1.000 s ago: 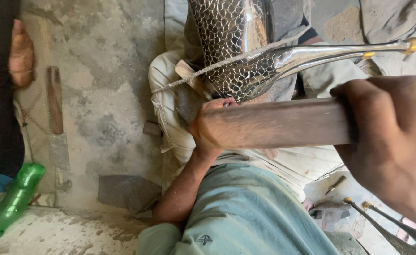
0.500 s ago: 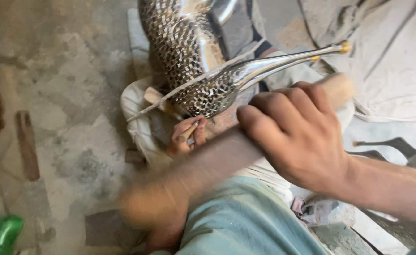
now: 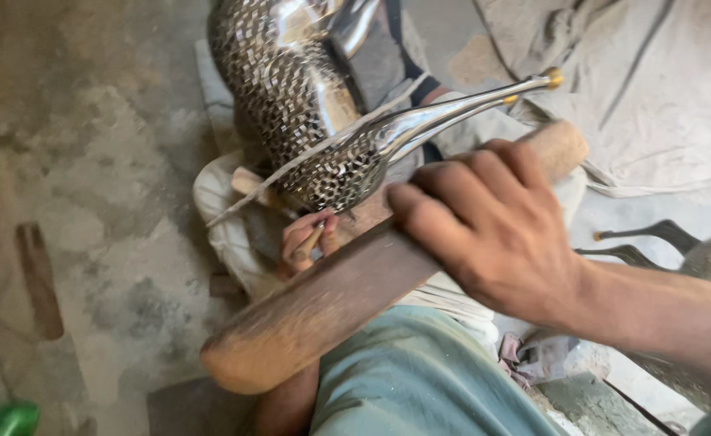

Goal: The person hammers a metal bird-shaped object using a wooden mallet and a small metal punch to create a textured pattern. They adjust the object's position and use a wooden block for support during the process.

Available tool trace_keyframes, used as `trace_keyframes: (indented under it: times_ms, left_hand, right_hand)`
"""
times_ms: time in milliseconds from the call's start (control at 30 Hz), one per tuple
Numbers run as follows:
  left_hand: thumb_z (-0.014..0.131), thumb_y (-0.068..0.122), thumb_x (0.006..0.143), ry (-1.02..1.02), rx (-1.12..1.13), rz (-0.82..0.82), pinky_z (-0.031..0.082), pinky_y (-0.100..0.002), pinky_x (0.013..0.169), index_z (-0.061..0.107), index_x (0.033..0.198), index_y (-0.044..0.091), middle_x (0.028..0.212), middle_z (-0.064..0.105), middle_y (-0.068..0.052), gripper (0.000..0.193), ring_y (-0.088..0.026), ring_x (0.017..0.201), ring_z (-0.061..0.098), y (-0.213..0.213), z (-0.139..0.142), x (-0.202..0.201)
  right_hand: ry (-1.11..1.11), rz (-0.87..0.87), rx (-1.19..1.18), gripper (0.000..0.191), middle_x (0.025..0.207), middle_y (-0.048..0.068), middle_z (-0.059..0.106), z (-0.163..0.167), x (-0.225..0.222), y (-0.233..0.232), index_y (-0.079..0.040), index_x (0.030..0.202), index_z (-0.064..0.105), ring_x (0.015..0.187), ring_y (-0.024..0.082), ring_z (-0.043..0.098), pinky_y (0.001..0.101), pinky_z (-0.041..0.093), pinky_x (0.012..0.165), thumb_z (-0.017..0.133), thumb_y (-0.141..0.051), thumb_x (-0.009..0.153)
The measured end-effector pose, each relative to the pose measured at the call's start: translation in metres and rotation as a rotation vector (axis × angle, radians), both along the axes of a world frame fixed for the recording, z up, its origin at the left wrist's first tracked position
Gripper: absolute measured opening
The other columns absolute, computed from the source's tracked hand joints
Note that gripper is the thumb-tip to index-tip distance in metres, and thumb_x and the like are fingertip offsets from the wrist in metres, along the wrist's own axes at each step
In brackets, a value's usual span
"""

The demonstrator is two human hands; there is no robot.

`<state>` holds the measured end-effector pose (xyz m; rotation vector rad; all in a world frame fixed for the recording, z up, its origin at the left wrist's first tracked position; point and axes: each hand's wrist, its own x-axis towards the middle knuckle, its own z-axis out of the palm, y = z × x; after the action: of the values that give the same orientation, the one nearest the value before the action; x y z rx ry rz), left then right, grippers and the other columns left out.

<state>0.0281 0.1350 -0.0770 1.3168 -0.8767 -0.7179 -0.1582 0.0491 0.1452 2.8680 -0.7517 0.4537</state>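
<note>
Right hand (image 3: 492, 234) wrapped tight round thick wooden baton (image 3: 355, 282), centre frame, baton angled from lower left to upper right. Left hand (image 3: 307, 242) below workpiece, fingers pinched on small punch-like tool; tip hidden. Polished metal bird figure (image 3: 315, 121) upper centre, resting on cloth-covered lap; body mostly dimpled, slender neck (image 3: 452, 113) smooth. Judgement: texturing well advanced, neck untouched. Around: grey cloth (image 3: 654, 89) upper right, wooden strip (image 3: 39, 278) on concrete left, dark metal pieces (image 3: 646, 238) right. Baton blocks view of tool contact.
</note>
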Motion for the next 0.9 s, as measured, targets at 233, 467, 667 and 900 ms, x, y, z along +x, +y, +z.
trace_keyframes:
  times_ms: [233,467,667,900]
  left_hand:
    - [0.066,-0.003,0.100,-0.122,-0.139,0.163,0.057,-0.029,0.083,0.040,0.124,0.001,0.118,0.063,-0.020,0.036,-0.021,0.100,0.066,0.038,0.027,0.012]
    - [0.066,-0.002,0.102,0.208,-0.008,0.106,0.066,-0.031,0.082,0.040,0.128,0.000,0.123,0.062,-0.019,0.037,-0.021,0.100,0.071,0.048,0.052,0.038]
    - [0.067,0.001,0.103,-0.120,0.012,0.087,0.060,-0.023,0.068,0.049,0.132,0.001,0.107,0.076,-0.016,0.034,-0.017,0.086,0.075,0.030,0.050,0.037]
    - [0.070,0.008,0.105,-0.032,-0.134,0.115,0.056,-0.020,0.069,0.044,0.132,0.002,0.107,0.070,-0.014,0.038,-0.011,0.086,0.068,0.020,0.012,0.021]
  right_hand:
    - [0.281,-0.233,-0.034,0.039,0.101,0.007,0.074,0.014,-0.015,-0.003,-0.016,0.123,0.067,0.082,0.023,0.068,0.0402,0.051,0.083,0.078,-0.023,0.086]
    - [0.081,-0.450,0.388,0.047,0.101,0.023,0.069,0.005,-0.020,-0.011,0.002,0.127,0.061,0.088,0.038,0.070,0.0447,0.055,0.080,0.079,-0.007,0.084]
    - [-0.034,-0.360,0.500,0.064,0.109,0.030,0.064,0.003,-0.021,-0.006,0.009,0.134,0.051,0.093,0.044,0.067,0.0481,0.054,0.079,0.073,0.006,0.075]
    - [0.027,-0.271,0.341,0.068,0.115,0.025,0.060,0.010,-0.008,0.002,0.004,0.147,0.051,0.098,0.038,0.062,0.0455,0.052,0.087,0.074,0.009,0.083]
